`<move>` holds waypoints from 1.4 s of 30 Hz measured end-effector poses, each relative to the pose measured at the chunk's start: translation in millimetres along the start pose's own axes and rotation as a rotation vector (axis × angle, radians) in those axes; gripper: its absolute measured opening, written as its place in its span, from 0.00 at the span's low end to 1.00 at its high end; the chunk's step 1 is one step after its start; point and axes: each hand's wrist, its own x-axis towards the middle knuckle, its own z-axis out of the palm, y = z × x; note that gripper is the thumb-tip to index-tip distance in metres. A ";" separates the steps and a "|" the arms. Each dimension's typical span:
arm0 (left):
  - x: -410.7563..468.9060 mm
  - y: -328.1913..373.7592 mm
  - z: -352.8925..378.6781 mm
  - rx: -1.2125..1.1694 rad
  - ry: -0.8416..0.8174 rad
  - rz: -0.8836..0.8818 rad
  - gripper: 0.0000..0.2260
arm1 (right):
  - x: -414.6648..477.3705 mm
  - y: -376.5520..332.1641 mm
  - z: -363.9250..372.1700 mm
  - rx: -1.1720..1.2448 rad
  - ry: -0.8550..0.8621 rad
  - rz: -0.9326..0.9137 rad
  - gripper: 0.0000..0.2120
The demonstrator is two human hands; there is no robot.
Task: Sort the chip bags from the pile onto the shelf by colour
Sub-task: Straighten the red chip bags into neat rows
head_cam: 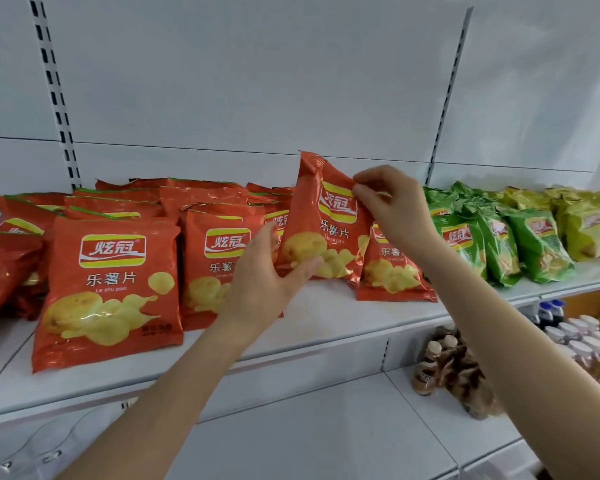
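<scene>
Nearest is the lower shelf [326,427], with brown bottles [430,368] clustered at its right and white-capped bottles [582,337] further right, partly cut off by the frame; their labels are too blurred to read.

Both forearms reach up to the shelf [343,306] above. The left hand [267,282] grips the lower left corner of a red bag [323,230], thumb across the printed chips on the front, fingers along the bag's left edge. The right hand [392,206] pinches the same bag's upper right edge between its fingertips. The bag stands tilted at the shelf's middle – whether its bottom edge touches the shelf cannot be told. Its front reads "炫冠" in a yellow-and-red badge, then "乐薯片", with small Latin letters beneath partly covered.

To the left, red bags [110,292] stand in rows, the front one showing "炫冠", "乐薯片" and "Le shu pian"; one more leans just right of the held bag, half hidden by the right wrist. Further right come green bags [499,244], then yellow bags [582,226] – same badge, writing blurred.

Behind rise the white back panel [257,81] and a slotted upright [54,95].
</scene>
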 end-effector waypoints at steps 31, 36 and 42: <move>-12.9 -1.2 31.1 0.057 0.293 -0.082 0.20 | 65.4 39.9 5.4 -0.203 -0.477 -0.385 0.11; -26.6 -14.1 40.0 0.714 0.366 0.245 0.16 | 71.4 47.7 12.2 -0.353 -0.527 -0.390 0.14; -5.9 -23.4 51.3 0.981 0.050 0.362 0.26 | 64.0 55.0 39.6 -0.526 -0.502 -0.446 0.18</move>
